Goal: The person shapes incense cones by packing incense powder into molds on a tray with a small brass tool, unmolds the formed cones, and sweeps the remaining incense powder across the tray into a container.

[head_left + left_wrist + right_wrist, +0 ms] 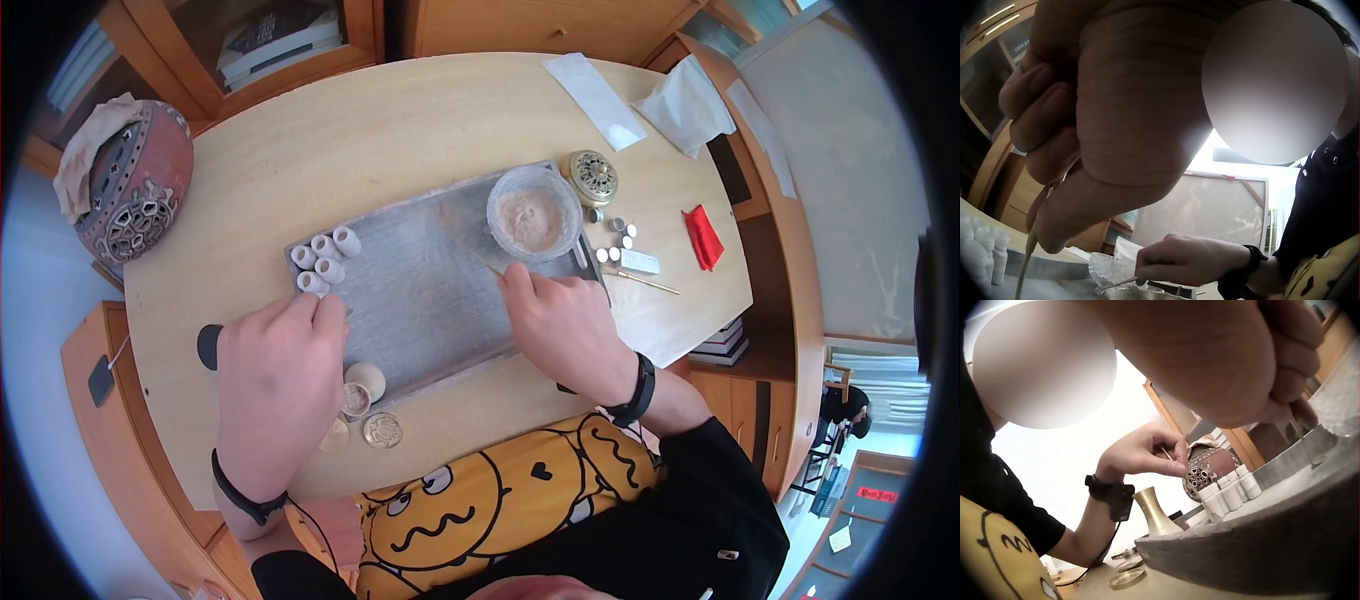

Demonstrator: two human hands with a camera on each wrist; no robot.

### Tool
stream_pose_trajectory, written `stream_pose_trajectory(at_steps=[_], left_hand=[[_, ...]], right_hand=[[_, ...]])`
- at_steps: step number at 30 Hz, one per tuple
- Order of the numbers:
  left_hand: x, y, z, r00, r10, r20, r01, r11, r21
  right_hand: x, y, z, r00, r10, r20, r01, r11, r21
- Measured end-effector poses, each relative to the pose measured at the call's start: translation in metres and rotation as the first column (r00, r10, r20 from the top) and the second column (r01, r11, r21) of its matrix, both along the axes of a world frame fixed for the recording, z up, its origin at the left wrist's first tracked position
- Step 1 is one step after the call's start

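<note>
My left hand (280,380) pinches a slender brass-coloured stick (1025,265) between thumb and fingers, pointing down by the grey tray's (420,290) left end. Several small white bottles (325,262) cluster on the tray just beyond this hand. Over the tray's right half, my right hand (565,320) pinches a thin metal tool (1304,447) with a small flat tip, low over the tray surface. A translucent bowl (572,225) of pale brown powder (528,218) stands in the tray's far right corner, beyond the right hand. Beside my left wrist stands a brass vase (1157,512).
A pierced brass censer (593,178), small capped vials (615,240) and a gold stick (650,283) lie right of the tray. Farther out are a red pouch (703,238) and white paper (595,100). A round brass lid (383,431) lies near the front edge; a clay pot (150,180) stands far left.
</note>
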State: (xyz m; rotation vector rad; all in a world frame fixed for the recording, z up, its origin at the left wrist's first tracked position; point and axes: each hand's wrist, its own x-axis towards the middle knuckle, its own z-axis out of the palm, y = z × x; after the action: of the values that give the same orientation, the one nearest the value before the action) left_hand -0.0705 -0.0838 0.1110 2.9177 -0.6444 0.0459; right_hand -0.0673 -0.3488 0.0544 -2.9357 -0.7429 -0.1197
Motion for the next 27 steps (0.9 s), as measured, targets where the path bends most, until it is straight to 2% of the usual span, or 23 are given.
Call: stream_pose_trajectory(at_steps=[4, 14, 20, 27], left_hand=[[0.001, 0.001, 0.0, 1.0, -0.001, -0.02, 0.001, 1.0, -0.008], [-0.001, 0.001, 0.0, 1.0, 0.006, 0.003, -0.006, 1.0, 0.007], [0.0, 0.001, 0.0, 1.0, 0.012, -0.006, -0.012, 1.0, 0.003], [0.0, -0.001, 0.004, 1.0, 0.019, -0.02, -0.019, 1.0, 0.011]], right_hand=[[-0.005, 0.0, -0.005, 0.999, 0.039, -0.01, -0.039, 0.999, 0.009], [0.02, 0.01, -0.005, 0.999, -0.006, 0.043, 0.005, 0.999, 0.034], [-0.003, 0.0, -0.006, 1.0, -0.023, -0.013, 0.023, 1.0, -0.022], [0.018, 0.022, -0.016, 0.999, -0.042, -0.015, 0.042, 0.999, -0.003]])
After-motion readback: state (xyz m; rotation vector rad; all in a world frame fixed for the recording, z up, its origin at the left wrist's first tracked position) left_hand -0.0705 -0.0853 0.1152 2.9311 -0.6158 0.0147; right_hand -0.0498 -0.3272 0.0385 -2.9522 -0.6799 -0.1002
